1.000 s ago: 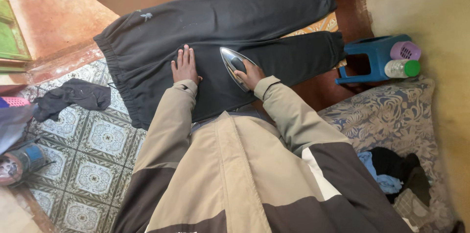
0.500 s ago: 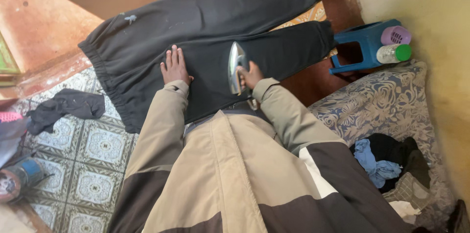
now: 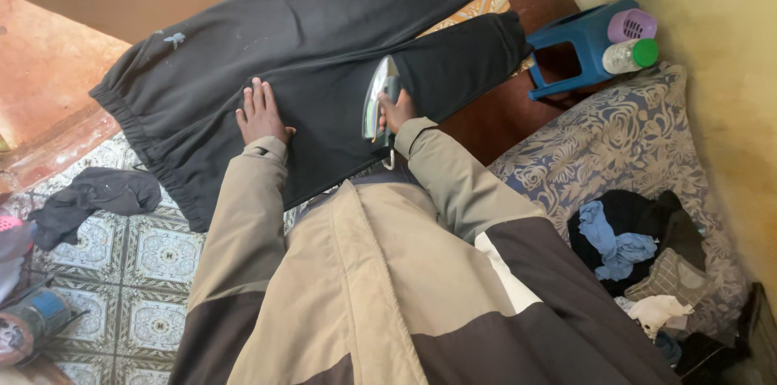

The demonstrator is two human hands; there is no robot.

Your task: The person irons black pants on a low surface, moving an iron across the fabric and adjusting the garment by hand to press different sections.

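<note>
Right hand (image 3: 396, 110) is clamped round the handle of the iron (image 3: 374, 102), which is tipped up on its edge so the shiny metal soleplate shows, over the lower leg of the black sweatpants (image 3: 324, 53) spread on the surface; left hand (image 3: 259, 114) lies flat, fingers together and holding nothing, pressing the cloth near the crotch seam. To do this well I'd set the soleplate fully flat, keep the flat hand tensioning the fabric well apart from the hot plate, and stroke along the leg toward the ribbed cuff. Thick matte fleece, gathered elastic waistband, smooth pointed steel plate.
</note>
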